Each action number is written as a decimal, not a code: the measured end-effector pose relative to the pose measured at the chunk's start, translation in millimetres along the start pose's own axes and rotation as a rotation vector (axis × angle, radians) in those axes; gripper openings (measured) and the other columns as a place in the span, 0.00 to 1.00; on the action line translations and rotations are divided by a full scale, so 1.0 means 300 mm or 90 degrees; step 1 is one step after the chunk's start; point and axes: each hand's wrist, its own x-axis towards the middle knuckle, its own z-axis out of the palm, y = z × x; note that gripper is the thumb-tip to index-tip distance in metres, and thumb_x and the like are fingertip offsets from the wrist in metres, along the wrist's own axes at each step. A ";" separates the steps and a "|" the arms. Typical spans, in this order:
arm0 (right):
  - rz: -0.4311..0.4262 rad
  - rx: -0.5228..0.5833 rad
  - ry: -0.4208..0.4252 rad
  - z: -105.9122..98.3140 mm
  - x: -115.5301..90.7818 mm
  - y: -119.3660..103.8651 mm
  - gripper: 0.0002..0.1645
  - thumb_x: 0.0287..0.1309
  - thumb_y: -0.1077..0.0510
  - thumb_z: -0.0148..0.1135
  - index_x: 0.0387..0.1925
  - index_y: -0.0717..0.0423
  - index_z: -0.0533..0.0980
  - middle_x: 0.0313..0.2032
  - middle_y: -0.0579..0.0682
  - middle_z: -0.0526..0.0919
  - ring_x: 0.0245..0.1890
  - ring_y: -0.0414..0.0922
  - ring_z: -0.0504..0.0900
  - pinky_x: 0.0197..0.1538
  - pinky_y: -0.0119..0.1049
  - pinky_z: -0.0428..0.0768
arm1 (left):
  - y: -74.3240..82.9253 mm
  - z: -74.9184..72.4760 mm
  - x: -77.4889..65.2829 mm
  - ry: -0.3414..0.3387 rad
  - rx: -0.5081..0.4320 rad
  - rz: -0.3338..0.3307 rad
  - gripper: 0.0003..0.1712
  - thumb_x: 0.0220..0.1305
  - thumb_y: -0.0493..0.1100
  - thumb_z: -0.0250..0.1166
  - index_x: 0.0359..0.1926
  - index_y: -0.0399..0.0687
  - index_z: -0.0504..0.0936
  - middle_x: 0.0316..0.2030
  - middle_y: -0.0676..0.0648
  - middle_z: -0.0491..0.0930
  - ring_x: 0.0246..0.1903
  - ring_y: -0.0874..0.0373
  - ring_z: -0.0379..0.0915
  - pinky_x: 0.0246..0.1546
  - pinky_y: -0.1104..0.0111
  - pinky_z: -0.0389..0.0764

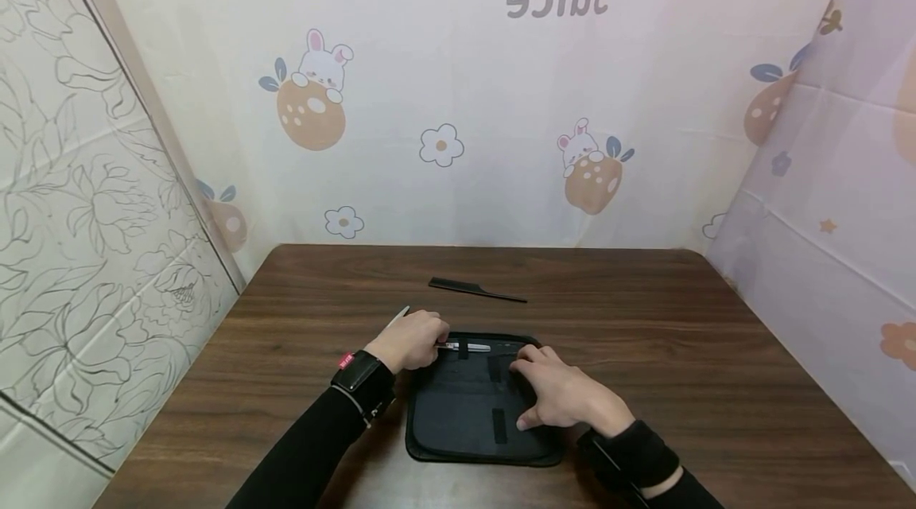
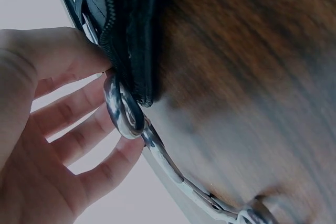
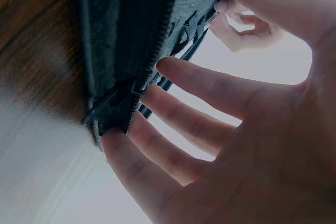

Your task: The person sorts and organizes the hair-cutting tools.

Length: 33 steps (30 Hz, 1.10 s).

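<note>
A: What fills most of the scene?

B: A pale backdrop cloth [image 1: 444, 56] printed with rabbits, fruit and flowers, beside a line-drawn floral panel [image 1: 107, 215] on the left. Before them spreads a brown wooden table [image 1: 644, 326].

A: And on it?

B: A black zip case [image 1: 458, 413] lies on the near part, strapped face up, between the person's hands.

A: How do the hands stand?

B: The right hand [image 1: 561, 390] is spread wide, fingertips touching the case's right edge and covering part of it. The left hand [image 1: 411, 340], at the far left corner, pinches a ringed metal tool [image 2: 114, 103] by its handle and hides much of it from the head view.

A: Anything else nearby?

B: A black tail comb [image 1: 478, 289] lies beyond the case, apart from both hands. Smaller still, a dark strap [image 1: 463, 350] crosses a silver piece [image 1: 477, 347] along the case's far edge; whether that belongs to the pinched tool cannot be told.
</note>
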 end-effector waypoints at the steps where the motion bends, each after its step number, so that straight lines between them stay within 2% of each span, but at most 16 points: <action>1: 0.000 0.000 0.000 0.000 0.000 0.000 0.43 0.37 0.41 0.72 0.56 0.52 0.69 0.58 0.51 0.63 0.55 0.50 0.60 0.43 0.54 0.71 | 0.001 0.000 0.000 0.001 0.000 0.002 0.06 0.56 0.36 0.59 0.32 0.53 0.78 0.29 0.56 0.70 0.29 0.62 0.63 0.33 0.69 0.68; 10: 0.001 0.003 -0.004 -0.001 -0.001 0.000 0.43 0.37 0.41 0.72 0.56 0.51 0.69 0.58 0.51 0.63 0.56 0.50 0.60 0.43 0.54 0.71 | 0.001 0.009 0.003 0.011 0.006 0.009 0.06 0.56 0.36 0.59 0.32 0.53 0.79 0.30 0.56 0.71 0.30 0.62 0.65 0.35 0.68 0.70; 20: -0.004 -0.008 0.000 0.002 0.004 0.003 0.43 0.36 0.40 0.72 0.56 0.51 0.70 0.56 0.49 0.64 0.55 0.50 0.61 0.43 0.53 0.72 | 0.012 0.012 0.014 0.030 0.004 0.014 0.06 0.52 0.36 0.59 0.29 0.53 0.78 0.28 0.56 0.70 0.29 0.62 0.64 0.30 0.68 0.70; 27: -0.002 -0.009 -0.002 0.000 0.004 0.000 0.43 0.36 0.40 0.72 0.56 0.51 0.69 0.57 0.50 0.64 0.55 0.50 0.61 0.43 0.54 0.71 | 0.017 0.013 0.018 0.025 0.003 0.008 0.06 0.52 0.36 0.59 0.28 0.53 0.77 0.27 0.57 0.68 0.27 0.62 0.63 0.26 0.68 0.69; 33: 0.003 -0.007 -0.004 0.000 0.004 -0.002 0.43 0.36 0.40 0.72 0.55 0.51 0.70 0.56 0.49 0.64 0.55 0.50 0.61 0.43 0.53 0.72 | 0.020 0.010 0.017 0.019 -0.004 0.010 0.06 0.53 0.35 0.59 0.29 0.52 0.78 0.28 0.56 0.69 0.27 0.62 0.63 0.27 0.69 0.69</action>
